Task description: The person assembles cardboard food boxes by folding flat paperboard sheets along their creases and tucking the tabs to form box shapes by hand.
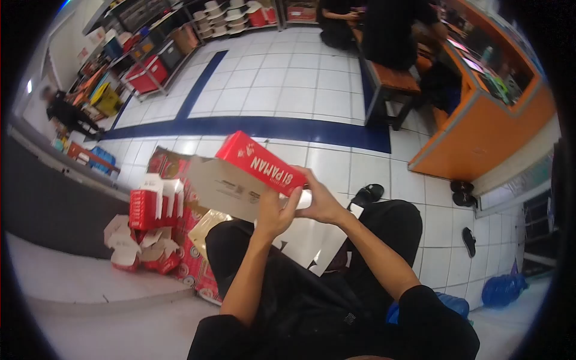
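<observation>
Above my lap I hold a partly folded cardboard box [259, 163], red with white "SI PAMAN" lettering on one side and a pale flap spread out to the left. My left hand [277, 215] grips its near edge, thumb up against the red panel. Wrapped round the right end of the box is my right hand [321, 203]; some of its fingers are hidden behind the card. Flat white card sheets [315, 240] lie across my lap, just below both hands.
Folded red boxes [144, 210] stand left of my knees, with a heap of opened ones [126, 246] below them. Blue water jugs [503, 290] lie at the right. People sit by an orange counter [453, 144] and a wooden bench [393, 78]; another person [69, 111] stands far left.
</observation>
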### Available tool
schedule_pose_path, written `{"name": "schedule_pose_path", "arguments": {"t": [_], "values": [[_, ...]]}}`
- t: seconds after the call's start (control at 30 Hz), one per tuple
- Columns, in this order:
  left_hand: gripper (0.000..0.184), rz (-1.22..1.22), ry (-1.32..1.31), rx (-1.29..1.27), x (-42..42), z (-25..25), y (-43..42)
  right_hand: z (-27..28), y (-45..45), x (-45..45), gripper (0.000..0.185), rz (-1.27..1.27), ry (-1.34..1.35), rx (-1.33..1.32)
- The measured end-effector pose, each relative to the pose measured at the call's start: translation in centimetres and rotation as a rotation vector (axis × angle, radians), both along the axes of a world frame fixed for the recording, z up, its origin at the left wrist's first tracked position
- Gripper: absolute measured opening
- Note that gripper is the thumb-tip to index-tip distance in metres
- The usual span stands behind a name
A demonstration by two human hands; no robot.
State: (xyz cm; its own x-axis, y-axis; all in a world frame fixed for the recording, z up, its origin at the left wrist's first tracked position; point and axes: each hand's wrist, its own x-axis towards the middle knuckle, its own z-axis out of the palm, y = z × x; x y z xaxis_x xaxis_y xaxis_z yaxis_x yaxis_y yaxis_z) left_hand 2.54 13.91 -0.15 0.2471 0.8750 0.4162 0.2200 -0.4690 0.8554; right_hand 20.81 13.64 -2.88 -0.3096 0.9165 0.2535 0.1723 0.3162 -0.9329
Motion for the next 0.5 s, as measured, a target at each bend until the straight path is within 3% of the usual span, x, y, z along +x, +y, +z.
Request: {"name": "schedule_pose_path", "arguments": {"t": [0.13, 0.17, 0.23, 0.3, 0.37, 0.43, 0.5], "values": [[0.029, -0.012, 0.267, 0.074, 0.2, 2.3, -0.3, 3.2, -0.2, 2.4, 0.131, 0.092, 0.094, -0.177], [0.029, -0.014, 0.267, 0.079, 0.0, 1.8, 0.0, 2.5, 0.3, 3.1, 0.131, 0.09, 0.094, -0.172], [0.023, -0.026, 0.639, 0.133, -0.6, 0.6, 0.7, 1.8, 1.5, 4.1, 0.127, 0.183, 0.164, -0.083], [0.02, 0.017, 0.752, 0.187, -0.9, -0.2, 0.4, 2.0, 1.5, 5.8, 0.119, 0.164, 0.281, -0.187], [0.017, 0.063, 0.863, 0.239, -1.2, -1.0, 0.0, 2.8, 1.5, 7.0, 0.114, -0.005, 0.795, -0.426], [0.024, 0.043, 0.96, 0.189, -1.7, -2.1, -0.1, 3.1, 1.5, 7.7, 0.112, -0.113, 0.75, -0.443], [0.027, 0.028, 0.967, 0.192, -1.6, -2.8, -0.1, 2.2, 1.9, 8.1, 0.112, -0.334, 0.508, -0.598]]}}
